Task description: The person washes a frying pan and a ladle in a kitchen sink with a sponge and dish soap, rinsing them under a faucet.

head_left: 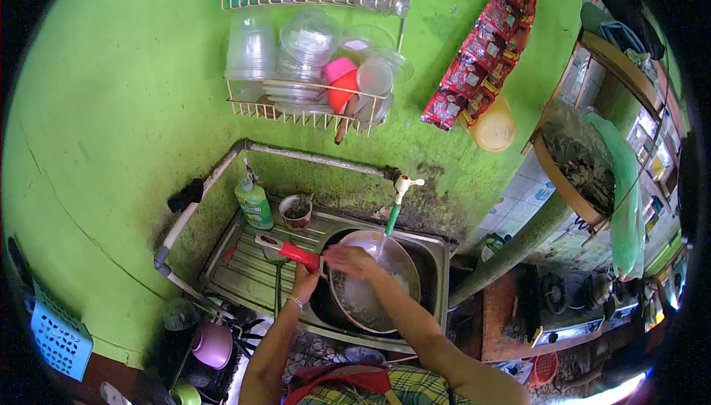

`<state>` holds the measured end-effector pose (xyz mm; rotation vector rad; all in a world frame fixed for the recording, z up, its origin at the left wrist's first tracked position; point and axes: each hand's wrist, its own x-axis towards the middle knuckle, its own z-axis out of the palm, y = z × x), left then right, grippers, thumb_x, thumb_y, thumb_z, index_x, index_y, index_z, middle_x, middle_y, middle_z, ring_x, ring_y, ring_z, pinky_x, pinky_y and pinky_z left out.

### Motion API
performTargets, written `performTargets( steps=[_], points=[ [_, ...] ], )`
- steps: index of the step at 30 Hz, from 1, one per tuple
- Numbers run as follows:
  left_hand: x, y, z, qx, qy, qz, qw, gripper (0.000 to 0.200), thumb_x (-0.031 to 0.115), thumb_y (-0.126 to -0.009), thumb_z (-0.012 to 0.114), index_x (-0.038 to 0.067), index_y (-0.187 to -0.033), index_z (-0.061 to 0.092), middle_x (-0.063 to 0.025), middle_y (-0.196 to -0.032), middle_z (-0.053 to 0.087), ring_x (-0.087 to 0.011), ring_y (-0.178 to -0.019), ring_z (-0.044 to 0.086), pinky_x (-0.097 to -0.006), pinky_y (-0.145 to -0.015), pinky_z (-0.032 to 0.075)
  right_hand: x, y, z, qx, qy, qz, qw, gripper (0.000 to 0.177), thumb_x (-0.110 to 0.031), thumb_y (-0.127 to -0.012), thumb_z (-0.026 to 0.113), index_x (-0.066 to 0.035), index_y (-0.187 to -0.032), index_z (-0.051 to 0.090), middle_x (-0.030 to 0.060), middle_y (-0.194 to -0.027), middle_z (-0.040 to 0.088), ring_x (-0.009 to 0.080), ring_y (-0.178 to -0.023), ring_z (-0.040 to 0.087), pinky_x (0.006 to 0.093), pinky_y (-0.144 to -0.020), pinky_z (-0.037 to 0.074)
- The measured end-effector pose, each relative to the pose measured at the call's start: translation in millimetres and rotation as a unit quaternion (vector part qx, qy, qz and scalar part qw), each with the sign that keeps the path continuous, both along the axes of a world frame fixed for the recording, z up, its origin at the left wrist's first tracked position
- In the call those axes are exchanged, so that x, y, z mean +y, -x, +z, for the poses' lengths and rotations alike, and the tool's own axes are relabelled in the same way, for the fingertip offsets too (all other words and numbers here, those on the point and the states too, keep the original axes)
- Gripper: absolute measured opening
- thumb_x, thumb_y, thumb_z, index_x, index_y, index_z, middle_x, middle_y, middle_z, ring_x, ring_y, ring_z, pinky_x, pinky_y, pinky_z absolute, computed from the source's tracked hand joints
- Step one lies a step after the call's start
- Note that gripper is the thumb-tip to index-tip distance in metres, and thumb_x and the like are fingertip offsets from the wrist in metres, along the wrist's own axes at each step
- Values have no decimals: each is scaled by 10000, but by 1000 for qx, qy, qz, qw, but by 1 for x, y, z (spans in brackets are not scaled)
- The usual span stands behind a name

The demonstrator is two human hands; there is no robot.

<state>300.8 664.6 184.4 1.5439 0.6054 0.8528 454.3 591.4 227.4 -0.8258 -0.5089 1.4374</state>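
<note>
A large round frying pan [406,263] with a red handle [296,254] rests in the sink [437,286], its handle pointing left over the drainboard. My left hand [306,277] is closed around that handle near the pan. Fingers stretched toward the left, my right hand [351,263] lies at the pan's rim, close to the handle joint; whether it holds anything small is hidden. Water runs into the pan from a white tap [404,185] with a green hose end [392,218]. Cloudy liquid covers part of the pan's bottom.
On the drainboard [241,268] stand a green-labelled bottle [255,203] and a small pot [296,212]. Above hangs a wire rack [311,88] of plastic containers. A gas stove [566,301] stands to the right, and a blue basket [59,334] to the left.
</note>
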Motion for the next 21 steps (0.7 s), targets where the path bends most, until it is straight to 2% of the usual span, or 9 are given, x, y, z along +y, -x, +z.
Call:
performTargets(
  steps=[5,7,9,10,11,13,15,18,21],
  points=[
    [7,4,-15,-1,4,-4,1000,257,109,-729,545,10,-941,438,-54,-824,516,-144,-717,494,-269,-673,395,19,8,23,-76,-15,10,997,259,-99,-772,441,-17,-1015,478,122,-976,529,217,-903,513,296,-756,419],
    [5,7,-8,93,-42,25,994,226,131,-741,544,11,-911,455,-42,-772,520,-134,-666,494,-269,-635,400,37,-8,11,-311,58,-265,911,232,-91,-757,448,-35,-973,510,128,-930,551,228,-826,547,295,-677,444],
    [-14,13,31,4,-18,86,996,224,213,-745,560,12,-815,486,-23,-677,504,-121,-563,456,-274,-550,379,65,-25,-11,-471,-18,-285,834,216,-102,-750,458,-39,-945,525,134,-877,562,241,-781,557,311,-641,447],
    [-5,18,22,157,-19,86,984,278,275,-750,552,13,-822,489,-31,-696,524,-118,-567,454,-265,-561,376,78,-29,-19,-612,-90,-301,726,202,-112,-742,468,-43,-917,541,140,-824,572,254,-736,566,326,-605,451],
    [-9,21,23,157,-22,91,983,278,275,-750,552,13,-822,489,-31,-696,524,-118,-567,454,-265,-561,376,91,-27,-22,-610,-96,-299,727,202,-112,-742,468,-43,-917,541,140,-824,572,254,-736,566,326,-605,451],
    [-17,24,24,-75,131,159,976,420,371,-751,525,9,-954,459,-81,-814,524,-124,-677,474,-236,-629,384,124,-19,-20,-778,-46,-247,576,193,-164,-717,510,-41,-859,552,151,-761,568,281,-721,561,359,-604,452],
    [-10,40,-8,-138,260,134,946,513,447,-743,505,80,-1073,366,-21,-859,453,-132,-766,465,-298,-710,396,127,6,44,-820,-33,-177,543,182,-209,-713,516,-50,-788,559,137,-707,568,297,-708,555,394,-602,452],
    [-15,56,-11,-196,345,251,883,590,478,-749,465,60,-1149,348,-132,-1048,428,-151,-938,420,-284,-762,375,175,20,57,-927,7,111,359,230,-258,-753,460,-58,-798,563,143,-845,564,265,-806,548,376,-631,455],
    [-3,71,-12,-225,392,244,858,463,431,-777,454,63,-1053,400,-61,-980,482,-175,-905,475,-337,-783,384,241,10,-11,-893,156,104,409,255,-274,-752,461,-77,-872,572,118,-861,575,247,-816,554,376,-645,451]
  ],
)
